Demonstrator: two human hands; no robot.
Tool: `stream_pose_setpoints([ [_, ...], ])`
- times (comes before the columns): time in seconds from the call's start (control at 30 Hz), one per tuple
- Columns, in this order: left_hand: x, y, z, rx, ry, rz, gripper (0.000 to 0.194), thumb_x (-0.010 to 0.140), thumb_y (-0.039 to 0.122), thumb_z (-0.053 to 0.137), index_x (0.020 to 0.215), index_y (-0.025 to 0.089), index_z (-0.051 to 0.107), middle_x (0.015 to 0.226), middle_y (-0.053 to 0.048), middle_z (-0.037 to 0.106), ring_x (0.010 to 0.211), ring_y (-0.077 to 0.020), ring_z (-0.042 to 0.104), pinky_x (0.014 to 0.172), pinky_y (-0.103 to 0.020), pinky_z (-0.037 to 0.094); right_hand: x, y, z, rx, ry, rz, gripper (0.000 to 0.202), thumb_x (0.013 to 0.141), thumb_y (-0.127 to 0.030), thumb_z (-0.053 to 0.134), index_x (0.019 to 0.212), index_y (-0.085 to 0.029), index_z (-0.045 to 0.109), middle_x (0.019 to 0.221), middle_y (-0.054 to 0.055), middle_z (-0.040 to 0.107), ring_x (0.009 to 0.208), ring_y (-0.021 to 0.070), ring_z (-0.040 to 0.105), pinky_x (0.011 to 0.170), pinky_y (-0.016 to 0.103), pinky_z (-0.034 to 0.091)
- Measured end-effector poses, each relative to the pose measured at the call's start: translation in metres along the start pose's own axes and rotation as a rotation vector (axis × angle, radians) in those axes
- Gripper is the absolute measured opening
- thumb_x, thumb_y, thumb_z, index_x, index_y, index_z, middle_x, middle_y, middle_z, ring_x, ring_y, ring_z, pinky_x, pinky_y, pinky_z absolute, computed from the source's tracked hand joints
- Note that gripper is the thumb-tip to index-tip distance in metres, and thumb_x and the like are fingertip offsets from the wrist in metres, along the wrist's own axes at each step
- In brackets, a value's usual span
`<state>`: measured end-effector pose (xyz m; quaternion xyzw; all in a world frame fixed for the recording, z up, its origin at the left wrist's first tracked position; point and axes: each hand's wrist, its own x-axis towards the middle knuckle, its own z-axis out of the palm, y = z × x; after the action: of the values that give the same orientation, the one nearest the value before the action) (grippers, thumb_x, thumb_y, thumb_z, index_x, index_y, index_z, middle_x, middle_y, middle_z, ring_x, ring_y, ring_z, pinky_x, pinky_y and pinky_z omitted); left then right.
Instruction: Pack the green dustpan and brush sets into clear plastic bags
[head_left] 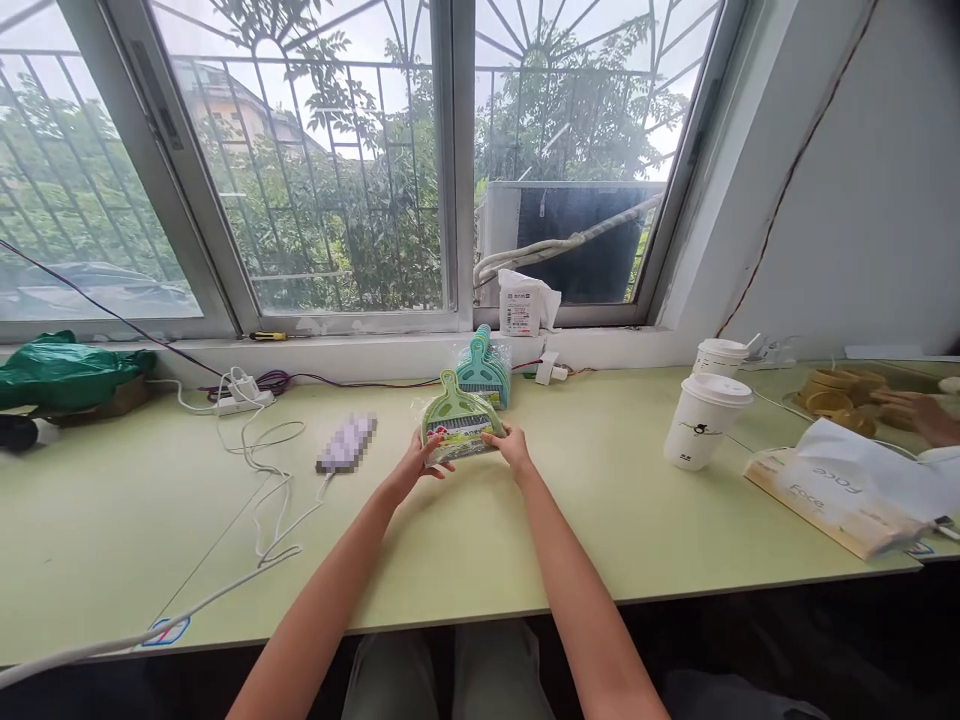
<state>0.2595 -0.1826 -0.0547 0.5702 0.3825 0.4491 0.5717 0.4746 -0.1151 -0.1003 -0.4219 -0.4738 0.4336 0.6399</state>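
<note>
Far left: crumpled dark-green plastic bag (71,368), then a white plastic power strip (244,398) trailing cables across the pale-green tabletop (600,530). Left hand (417,464): closed on the lower left edge of a light-green plastic dustpan-and-brush set in clear wrapping (457,418), thumb in front, fingers low. The set leans, handle toward the window, near mid-table; whether its base touches the top, I cannot tell. Just behind: teal plastic dustpan-and-brush sets in clear film (481,366), bunched together. Right hand (514,447): gripping the opposite edge. My judgement: slick film may slip, so press evenly from both sides, onto firm plastic rather than loose wrap. Further right: white lidded paper cups (705,430), a cream-and-white tissue pack (825,490), another person's hand (911,408).
</note>
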Motion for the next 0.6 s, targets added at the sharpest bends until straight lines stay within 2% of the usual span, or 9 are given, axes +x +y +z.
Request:
stream_pose_setpoints([
  [0.1, -0.002, -0.002, 0.009, 0.047, 0.004, 0.161, 0.124, 0.057, 0.032, 0.085, 0.148, 0.035, 0.001, 0.127, -0.015, 0.053, 0.079, -0.0188, 0.067, 0.065, -0.031, 0.052, 0.004, 0.0, -0.002, 0.049, 0.067, 0.024, 0.055, 0.045, -0.034, 0.082, 0.092, -0.015, 0.063, 0.078, 0.0, 0.067, 0.072, 0.0172, 0.062, 0.073, 0.033, 0.052],
  [0.17, 0.002, -0.007, 0.012, 0.084, 0.04, 0.238, 0.137, 0.046, 0.022, 0.089, 0.149, 0.038, 0.001, 0.13, -0.013, 0.051, 0.084, -0.0177, 0.065, 0.073, -0.031, 0.05, 0.003, -0.002, -0.004, 0.083, 0.161, -0.009, 0.056, 0.045, -0.033, 0.082, 0.094, -0.017, 0.059, 0.084, 0.001, 0.067, 0.076, 0.0167, 0.061, 0.072, 0.031, 0.052],
  [0.2, 0.005, -0.01, 0.013, 0.114, 0.09, 0.272, 0.136, 0.045, 0.02, 0.089, 0.149, 0.038, 0.004, 0.127, -0.011, 0.052, 0.084, -0.017, 0.064, 0.075, -0.03, 0.049, 0.003, -0.002, -0.006, 0.088, 0.193, -0.015, 0.056, 0.045, -0.033, 0.082, 0.093, -0.018, 0.057, 0.085, 0.001, 0.066, 0.077, 0.0168, 0.061, 0.071, 0.03, 0.052],
  [0.27, 0.015, -0.016, 0.012, 0.209, 0.249, 0.323, 0.119, 0.054, 0.023, 0.085, 0.149, 0.035, 0.015, 0.11, -0.005, 0.061, 0.079, -0.016, 0.062, 0.074, -0.029, 0.045, 0.003, -0.002, -0.009, 0.077, 0.202, -0.02, 0.055, 0.045, -0.033, 0.081, 0.09, -0.019, 0.052, 0.085, 0.001, 0.064, 0.078, 0.0174, 0.061, 0.069, 0.03, 0.052],
  [0.33, 0.029, -0.022, 0.008, 0.33, 0.408, 0.329, 0.081, 0.067, 0.03, 0.076, 0.139, 0.03, 0.039, 0.085, 0.0, 0.064, 0.072, -0.0169, 0.06, 0.07, -0.027, 0.042, 0.004, 0.0, -0.012, 0.011, 0.175, -0.05, 0.051, 0.048, -0.035, 0.08, 0.087, -0.021, 0.049, 0.083, 0.0, 0.063, 0.078, 0.0179, 0.06, 0.068, 0.03, 0.051],
  [0.4, 0.045, -0.028, 0.002, 0.45, 0.457, 0.294, 0.038, 0.075, 0.034, 0.068, 0.112, 0.025, 0.061, 0.069, 0.0, 0.062, 0.069, -0.0192, 0.059, 0.067, -0.026, 0.04, 0.007, 0.003, -0.014, -0.149, 0.181, -0.107, 0.045, 0.055, -0.036, 0.076, 0.087, -0.022, 0.047, 0.083, 0.0, 0.063, 0.078, 0.0187, 0.06, 0.068, 0.03, 0.05],
  [0.43, 0.054, -0.03, 0.0, 0.514, 0.445, 0.265, 0.023, 0.077, 0.033, 0.065, 0.098, 0.023, 0.065, 0.067, -0.001, 0.062, 0.069, -0.0199, 0.059, 0.067, -0.026, 0.039, 0.01, 0.006, -0.015, -0.257, 0.192, -0.137, 0.042, 0.059, -0.037, 0.073, 0.088, -0.022, 0.046, 0.084, 0.0, 0.063, 0.078, 0.0194, 0.06, 0.069, 0.031, 0.049],
  [0.5, 0.074, -0.035, -0.004, 0.645, 0.428, 0.202, 0.011, 0.08, 0.03, 0.061, 0.085, 0.022, 0.064, 0.07, -0.003, 0.065, 0.071, -0.0206, 0.061, 0.067, -0.026, 0.04, 0.017, 0.011, -0.015, -0.483, 0.202, -0.189, 0.034, 0.069, -0.037, 0.065, 0.093, -0.022, 0.045, 0.086, 0.002, 0.063, 0.078, 0.0218, 0.06, 0.07, 0.033, 0.048],
  [0.6, 0.104, -0.041, -0.004, 0.785, 0.495, 0.151, 0.012, 0.084, 0.025, 0.054, 0.093, 0.021, 0.062, 0.086, -0.006, 0.07, 0.079, -0.0211, 0.063, 0.069, -0.026, 0.04, 0.033, 0.019, -0.009, -0.715, 0.196, -0.271, 0.029, 0.081, -0.034, 0.051, 0.105, -0.019, 0.044, 0.103, 0.012, 0.062, 0.086, 0.0258, 0.062, 0.071, 0.035, 0.047],
])
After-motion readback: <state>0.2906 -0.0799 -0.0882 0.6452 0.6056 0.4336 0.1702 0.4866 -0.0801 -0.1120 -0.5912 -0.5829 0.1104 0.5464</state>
